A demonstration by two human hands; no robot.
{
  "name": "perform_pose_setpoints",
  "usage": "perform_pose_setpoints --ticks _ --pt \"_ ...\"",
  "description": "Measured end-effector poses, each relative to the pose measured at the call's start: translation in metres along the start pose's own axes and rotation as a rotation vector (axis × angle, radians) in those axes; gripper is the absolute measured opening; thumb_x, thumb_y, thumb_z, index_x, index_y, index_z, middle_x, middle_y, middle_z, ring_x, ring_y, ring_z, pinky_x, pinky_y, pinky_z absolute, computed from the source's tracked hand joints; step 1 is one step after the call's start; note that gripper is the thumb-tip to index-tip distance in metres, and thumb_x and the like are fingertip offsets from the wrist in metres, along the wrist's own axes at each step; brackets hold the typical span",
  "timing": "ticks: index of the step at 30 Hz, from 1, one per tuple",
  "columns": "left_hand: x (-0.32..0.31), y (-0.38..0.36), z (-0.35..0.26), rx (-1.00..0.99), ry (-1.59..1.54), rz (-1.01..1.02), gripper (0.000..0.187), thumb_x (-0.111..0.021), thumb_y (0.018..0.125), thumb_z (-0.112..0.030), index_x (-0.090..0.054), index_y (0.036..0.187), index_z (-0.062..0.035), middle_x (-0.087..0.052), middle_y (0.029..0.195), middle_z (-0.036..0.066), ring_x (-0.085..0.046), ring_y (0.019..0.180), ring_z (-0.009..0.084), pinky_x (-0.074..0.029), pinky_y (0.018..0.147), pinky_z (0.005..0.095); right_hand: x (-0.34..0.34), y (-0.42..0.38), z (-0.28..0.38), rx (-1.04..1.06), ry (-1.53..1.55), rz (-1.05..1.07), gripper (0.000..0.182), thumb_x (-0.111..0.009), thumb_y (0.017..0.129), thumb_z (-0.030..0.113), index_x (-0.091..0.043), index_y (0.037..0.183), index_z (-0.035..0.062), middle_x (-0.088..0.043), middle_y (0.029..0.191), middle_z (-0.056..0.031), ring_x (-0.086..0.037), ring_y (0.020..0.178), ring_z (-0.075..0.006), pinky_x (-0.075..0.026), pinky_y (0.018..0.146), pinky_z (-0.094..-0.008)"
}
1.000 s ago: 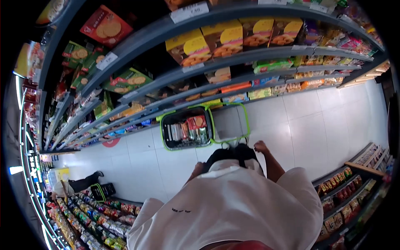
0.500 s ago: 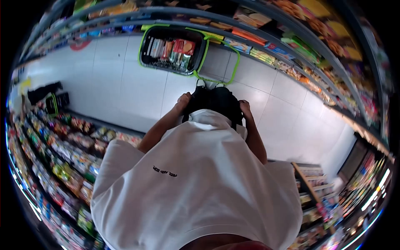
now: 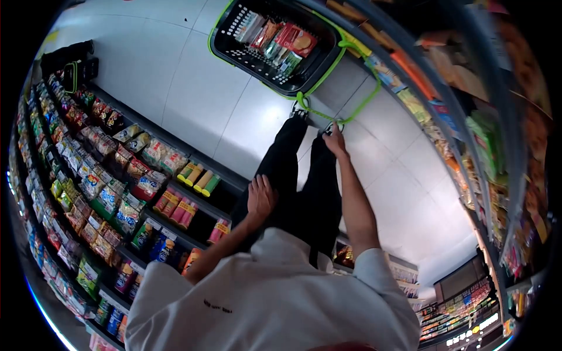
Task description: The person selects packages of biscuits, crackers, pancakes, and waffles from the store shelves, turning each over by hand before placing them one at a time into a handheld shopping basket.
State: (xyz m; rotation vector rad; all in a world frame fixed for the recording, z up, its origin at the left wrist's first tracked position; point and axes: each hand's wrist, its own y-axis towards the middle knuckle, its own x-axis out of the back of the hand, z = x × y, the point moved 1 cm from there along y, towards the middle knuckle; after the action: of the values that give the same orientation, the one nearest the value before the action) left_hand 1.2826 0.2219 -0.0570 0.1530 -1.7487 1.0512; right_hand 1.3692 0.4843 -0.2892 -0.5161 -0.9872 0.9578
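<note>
My left hand (image 3: pixel 261 196) rests on my left thigh, fingers stretched out and a little apart, holding nothing. Lower down, my right hand (image 3: pixel 335 140) reaches past my right knee, close to my shoe and the green handle (image 3: pixel 372 96) of a shopping basket. Its fingers are too small to make out, and I cannot tell whether they touch the handle. The black basket with a green rim (image 3: pixel 212 44) stands on the floor in front of my feet. Inside it lie a red packet (image 3: pixel 297 40) and several other packets.
Shelves of snack bags (image 3: pixel 93 181) and tubes (image 3: pixel 199 178) run along my left. Another shelf with packets (image 3: pixel 410 105) curves along the front and right. At the far left stands a dark object with green edging (image 3: pixel 71 77), on the pale tiled floor (image 3: pixel 193 76).
My right hand has left my thigh and moved forward and down toward the basket handle. My left hand now lies flatter on the thigh. The view has turned, and the basket looks nearer.
</note>
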Motion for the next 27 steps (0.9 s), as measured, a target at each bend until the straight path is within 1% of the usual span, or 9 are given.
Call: perform_pose_setpoints --ticks 3,5,6,8,10,15,19,23,27 --pt "-0.009 -0.013 -0.006 0.104 -0.087 0.075 0.061 -0.056 0.081 -0.029 -0.042 0.126 0.0094 -0.046 0.126 0.027 -0.045 0.117 0.0395 -0.036 0.099 0.0454 -0.021 0.055 0.008 0.177 -0.059 0.036 0.083 -0.067 0.074 0.021 -0.024 0.142 0.0003 -0.039 0.138 -0.0246 -0.039 0.128 -0.0349 -0.032 0.107 -0.0361" --pt "-0.019 -0.022 -0.009 0.171 -0.107 0.043 0.056 -0.06 0.079 -0.025 -0.045 0.12 0.0084 -0.05 0.118 0.025 -0.049 0.111 0.0379 -0.038 0.097 0.0442 -0.048 0.09 -0.001 0.289 -0.059 0.007 0.081 -0.068 0.077 0.025 -0.026 0.141 0.0 -0.041 0.136 -0.0243 -0.04 0.127 -0.0353 -0.032 0.107 -0.0369" --pt "-0.009 -0.015 -0.011 0.246 -0.198 0.202 0.049 -0.06 0.078 -0.024 -0.048 0.115 0.0059 -0.053 0.109 0.023 -0.052 0.103 0.0358 -0.041 0.093 0.0431 -0.056 0.099 0.0 0.27 -0.041 0.076 0.071 -0.063 0.082 0.027 -0.031 0.14 0.0026 -0.039 0.138 -0.0237 -0.039 0.128 -0.0361 -0.032 0.107 -0.0405" --pt "-0.031 -0.029 -0.015 0.228 -0.061 0.044 0.041 -0.06 0.077 -0.022 -0.051 0.109 0.0031 -0.054 0.103 0.02 -0.054 0.096 0.0333 -0.043 0.088 0.0419 -0.073 0.107 0.0 0.311 -0.141 0.117 0.066 -0.059 0.086 0.03 -0.032 0.14 0.005 -0.047 0.131 -0.0243 -0.046 0.121 -0.0387 -0.037 0.102 -0.0431" --pt "-0.03 -0.031 -0.02 0.267 0.015 0.078 0.052 -0.057 0.08 -0.028 -0.048 0.119 0.0053 -0.053 0.114 0.021 -0.053 0.102 0.0324 -0.041 0.094 0.0395 -0.077 0.104 0.009 0.288 -0.208 0.259 0.056 -0.054 0.089 0.031 -0.038 0.136 0.0044 -0.055 0.12 -0.0229 -0.05 0.113 -0.0391 -0.04 0.095 -0.0459" --pt "-0.026 -0.04 -0.03 0.29 -0.055 0.064 0.058 -0.055 0.083 -0.03 -0.043 0.124 0.0084 -0.048 0.127 0.024 -0.046 0.12 0.035 -0.034 0.104 0.0407 -0.088 0.111 -0.023 0.511 -0.399 0.045 0.032 -0.054 0.089 0.019 -0.049 0.116 0.0014 -0.055 0.111 -0.0186 -0.052 0.101 -0.0401 -0.042 0.088 -0.0463" --pt "-0.03 -0.046 -0.031 0.313 -0.07 0.098 0.057 -0.054 0.083 -0.031 -0.043 0.124 0.008 -0.048 0.126 0.025 -0.046 0.119 0.0358 -0.035 0.103 0.0421 -0.071 0.099 -0.014 0.422 -0.425 0.137 0.029 -0.055 0.088 0.019 -0.05 0.11 0.0001 -0.055 0.111 -0.0182 -0.053 0.105 -0.0373 -0.046 0.089 -0.0432" --pt "-0.036 -0.05 -0.037 0.319 -0.085 0.092 0.056 -0.055 0.083 -0.031 -0.044 0.122 0.0075 -0.049 0.124 0.025 -0.048 0.117 0.0356 -0.037 0.1 0.0424 -0.053 0.079 -0.016 0.45 -0.53 0.005 0.026 -0.058 0.088 0.023 -0.054 0.1 0.0014 -0.059 0.102 -0.0153 -0.056 0.101 -0.0308 -0.048 0.083 -0.041" --pt "-0.044 -0.05 -0.037 0.32 -0.121 0.039 0.046 -0.057 0.08 -0.03 -0.049 0.11 0.0041 -0.054 0.109 0.021 -0.052 0.106 0.0338 -0.042 0.091 0.0421 -0.026 0.054 0.003 0.389 -0.582 0.034 0.034 -0.054 0.09 0.035 -0.058 0.097 0.0016 -0.063 0.094 -0.0193 -0.061 0.092 -0.0339 -0.049 0.079 -0.0442"
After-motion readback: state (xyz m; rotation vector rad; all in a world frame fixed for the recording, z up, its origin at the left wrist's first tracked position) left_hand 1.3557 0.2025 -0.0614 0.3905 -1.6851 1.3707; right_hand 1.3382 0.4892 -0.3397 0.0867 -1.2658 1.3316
